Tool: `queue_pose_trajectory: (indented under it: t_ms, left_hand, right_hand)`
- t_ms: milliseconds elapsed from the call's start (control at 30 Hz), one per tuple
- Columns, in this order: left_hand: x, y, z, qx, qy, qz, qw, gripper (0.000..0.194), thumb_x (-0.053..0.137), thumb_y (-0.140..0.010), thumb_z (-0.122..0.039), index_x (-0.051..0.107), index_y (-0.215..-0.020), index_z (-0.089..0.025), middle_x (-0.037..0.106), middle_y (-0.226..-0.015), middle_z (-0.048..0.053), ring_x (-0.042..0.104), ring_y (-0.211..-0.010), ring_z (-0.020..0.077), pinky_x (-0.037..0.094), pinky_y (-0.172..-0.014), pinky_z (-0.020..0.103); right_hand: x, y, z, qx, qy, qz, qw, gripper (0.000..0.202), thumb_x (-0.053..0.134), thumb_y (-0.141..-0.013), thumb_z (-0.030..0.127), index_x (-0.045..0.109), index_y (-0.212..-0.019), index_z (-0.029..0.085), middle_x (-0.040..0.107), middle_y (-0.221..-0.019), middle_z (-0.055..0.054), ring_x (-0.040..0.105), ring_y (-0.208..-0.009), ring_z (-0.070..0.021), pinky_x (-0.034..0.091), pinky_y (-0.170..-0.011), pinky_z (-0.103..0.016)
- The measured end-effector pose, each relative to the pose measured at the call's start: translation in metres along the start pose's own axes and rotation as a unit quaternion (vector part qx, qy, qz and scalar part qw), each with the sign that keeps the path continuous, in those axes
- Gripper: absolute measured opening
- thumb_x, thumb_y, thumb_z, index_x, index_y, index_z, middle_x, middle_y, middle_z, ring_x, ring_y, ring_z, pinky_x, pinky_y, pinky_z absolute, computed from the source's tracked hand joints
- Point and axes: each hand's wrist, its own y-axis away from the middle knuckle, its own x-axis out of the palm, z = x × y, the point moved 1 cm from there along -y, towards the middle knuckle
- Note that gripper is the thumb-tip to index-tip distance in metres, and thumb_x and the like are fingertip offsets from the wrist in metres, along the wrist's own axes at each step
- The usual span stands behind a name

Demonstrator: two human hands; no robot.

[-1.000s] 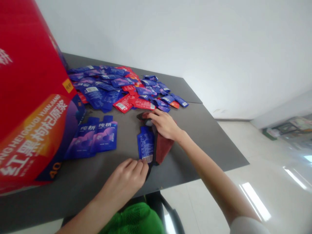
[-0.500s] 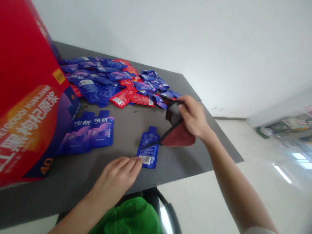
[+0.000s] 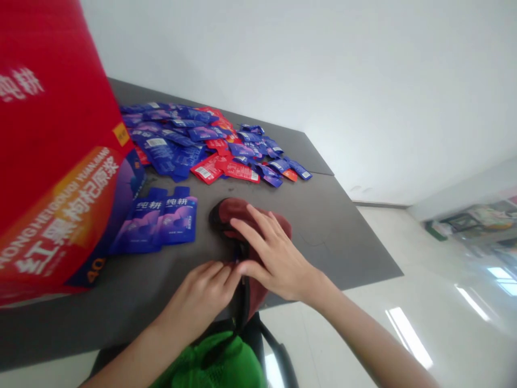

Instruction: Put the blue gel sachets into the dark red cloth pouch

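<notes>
My right hand [image 3: 274, 253] lies with fingers stretched out over a reddish-brown cloth item with black trim [image 3: 262, 304]. I cannot make out its exact kind; it covers the table close to the front edge. My left hand [image 3: 208, 288] is closed with its fingertips pinched together beside my right thumb, at the cloth item's black edge. A small sliver of a blue pouch [image 3: 237, 255] shows at those fingertips; the rest is hidden under the cloth item and my hands. Left of them, two blue pouches [image 3: 177, 223] overlap flat on the table.
A large red carton [image 3: 48, 145] stands at the left. Behind is a heap of blue and red pouches [image 3: 194, 132], with several more to its right. The grey table [image 3: 343, 242] meets a white wall. Green mesh fabric [image 3: 226, 364] is below the front edge.
My right hand has brought the cloth item left and down over the blue pouch, and its fingers have spread out. My left hand has stayed almost in place.
</notes>
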Motion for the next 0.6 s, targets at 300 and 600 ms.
queue_pose_trajectory:
  t_ms: [300, 600]
  left_hand:
    - [0.003, -0.001, 0.000, 0.027, -0.007, -0.011, 1.000, 0.033, 0.040, -0.074, 0.003, 0.060, -0.095, -0.012, 0.067, -0.080, 0.004, 0.061, -0.068, 0.0161, 0.048, -0.063, 0.029]
    - [-0.001, -0.003, -0.007, -0.020, 0.003, 0.003, 1.000, 0.026, 0.047, -0.068, 0.005, 0.061, -0.076, -0.016, 0.064, -0.065, 0.001, 0.060, -0.062, 0.0170, 0.046, -0.058, 0.029]
  right_hand:
    - [0.035, -0.044, -0.066, 0.071, 0.056, 0.034, 0.995, 0.028, 0.031, -0.094, 0.030, 0.056, -0.098, 0.019, 0.058, -0.090, -0.008, 0.048, -0.086, -0.0197, 0.037, -0.080, -0.034]
    - [-0.011, -0.021, -0.018, -0.035, -0.030, -0.022, 0.999, 0.022, 0.032, -0.092, 0.027, 0.053, -0.091, 0.020, 0.054, -0.085, -0.004, 0.047, -0.081, -0.0167, 0.035, -0.073, -0.029]
